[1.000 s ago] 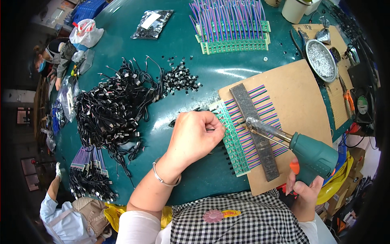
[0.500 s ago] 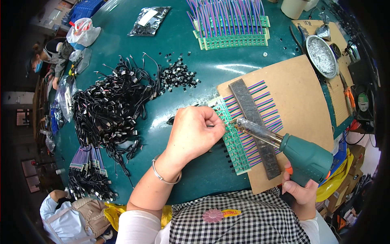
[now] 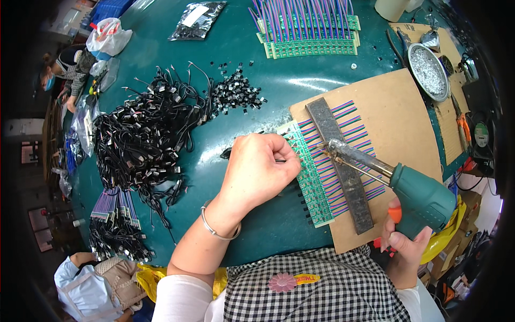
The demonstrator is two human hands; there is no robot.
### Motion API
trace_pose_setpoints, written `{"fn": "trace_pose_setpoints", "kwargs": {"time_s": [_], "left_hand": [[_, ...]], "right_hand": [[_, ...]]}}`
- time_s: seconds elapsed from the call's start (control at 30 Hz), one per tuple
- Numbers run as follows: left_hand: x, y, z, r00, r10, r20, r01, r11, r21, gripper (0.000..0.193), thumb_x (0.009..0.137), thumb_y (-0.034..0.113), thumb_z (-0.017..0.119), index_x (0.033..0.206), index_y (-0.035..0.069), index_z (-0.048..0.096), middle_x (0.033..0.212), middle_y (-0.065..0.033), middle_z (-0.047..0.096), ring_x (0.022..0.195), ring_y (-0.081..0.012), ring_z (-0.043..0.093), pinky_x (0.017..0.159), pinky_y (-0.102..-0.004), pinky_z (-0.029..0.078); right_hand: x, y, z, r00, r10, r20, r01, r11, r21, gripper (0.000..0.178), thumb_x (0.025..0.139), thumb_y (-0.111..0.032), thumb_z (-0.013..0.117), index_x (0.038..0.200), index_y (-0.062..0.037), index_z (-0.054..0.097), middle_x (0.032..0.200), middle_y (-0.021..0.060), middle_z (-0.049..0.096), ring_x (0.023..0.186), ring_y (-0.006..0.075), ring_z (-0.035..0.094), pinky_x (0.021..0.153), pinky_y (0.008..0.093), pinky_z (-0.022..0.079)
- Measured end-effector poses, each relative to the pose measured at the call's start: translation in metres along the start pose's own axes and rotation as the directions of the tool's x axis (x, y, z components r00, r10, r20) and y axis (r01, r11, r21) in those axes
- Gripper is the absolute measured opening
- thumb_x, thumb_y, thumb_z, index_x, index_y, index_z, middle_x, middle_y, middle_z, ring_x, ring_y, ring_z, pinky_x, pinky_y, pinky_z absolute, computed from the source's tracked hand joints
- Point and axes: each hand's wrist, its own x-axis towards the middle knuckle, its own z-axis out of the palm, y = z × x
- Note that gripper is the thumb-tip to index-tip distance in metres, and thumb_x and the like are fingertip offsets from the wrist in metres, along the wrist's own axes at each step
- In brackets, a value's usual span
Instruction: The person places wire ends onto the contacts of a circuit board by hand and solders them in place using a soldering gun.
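A strip of green circuit boards (image 3: 311, 185) lies at the left edge of a brown cardboard sheet, with striped ribbon wires (image 3: 370, 155) running right from it. A dark grey flat bar (image 3: 348, 185) rests across those wires. My left hand (image 3: 260, 169) is closed in a pinch at the strip's left edge, on a thin black cable (image 3: 279, 160) mostly hidden by the fingers. Wrapped round the grip of a green soldering gun (image 3: 424, 198), my right hand (image 3: 405, 244) holds it with the tip over the wires and bar, apart from the left fingers.
To the left lies a big heap of black cables (image 3: 142, 142), beside small black parts (image 3: 236, 91). Wired green boards (image 3: 311, 48) and a dark bag (image 3: 197, 20) lie at the far side. A metal dish (image 3: 428, 72) and orange-handled pliers (image 3: 462, 127) are right. Two people are at left.
The soldering gun has moved right, its tip drawing back from the board strip to over the bar. My left hand keeps its pinch at nearly the same spot.
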Motion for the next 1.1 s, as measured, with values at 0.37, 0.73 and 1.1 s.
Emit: {"fn": "trace_pose_setpoints", "kwargs": {"time_s": [0.37, 0.73, 1.1], "left_hand": [[-0.001, 0.001, -0.001, 1.0, 0.03, 0.003, -0.03, 1.0, 0.003, 0.011, 0.072, 0.006, 0.067, 0.068, -0.004, 0.063, 0.056, 0.0001, 0.058, 0.054, -0.002, 0.048, 0.048, -0.0208, 0.041], [0.001, 0.0, -0.003, 0.995, 0.061, 0.073, -0.063, 0.998, 0.019, 0.01, 0.07, 0.007, 0.069, 0.066, -0.001, 0.064, 0.056, 0.0012, 0.058, 0.054, -0.0012, 0.049, 0.049, -0.0206, 0.042], [0.0, 0.0, -0.002, 0.996, 0.07, 0.053, -0.073, 0.996, 0.042, 0.009, 0.069, 0.005, 0.07, 0.066, -0.001, 0.064, 0.057, -0.0008, 0.06, 0.054, -0.0016, 0.052, 0.051, -0.02, 0.045]], "right_hand": [[-0.009, 0.0, -0.01, 0.996, 0.058, 0.065, -0.057, 0.998, -0.005, 0.07, 0.067, 0.0, 0.076, 0.127, 0.0052, 0.042, 0.113, 0.0208, 0.057, 0.076, 0.0163, 0.057, 0.06, 0.0271, 0.05], [-0.009, 0.015, -0.005, 0.994, -0.068, 0.082, 0.077, 0.99, -0.117, 0.063, 0.068, -0.004, 0.077, 0.12, 0.0068, 0.043, 0.099, 0.0181, 0.056, 0.059, 0.0165, 0.055, 0.044, 0.0264, 0.048], [-0.005, -0.001, 0.003, 1.0, 0.015, -0.013, -0.015, 0.999, -0.041, 0.062, 0.067, -0.006, 0.076, 0.119, 0.0076, 0.044, 0.087, 0.0133, 0.056, 0.061, 0.0152, 0.055, 0.047, 0.0253, 0.048]]}}
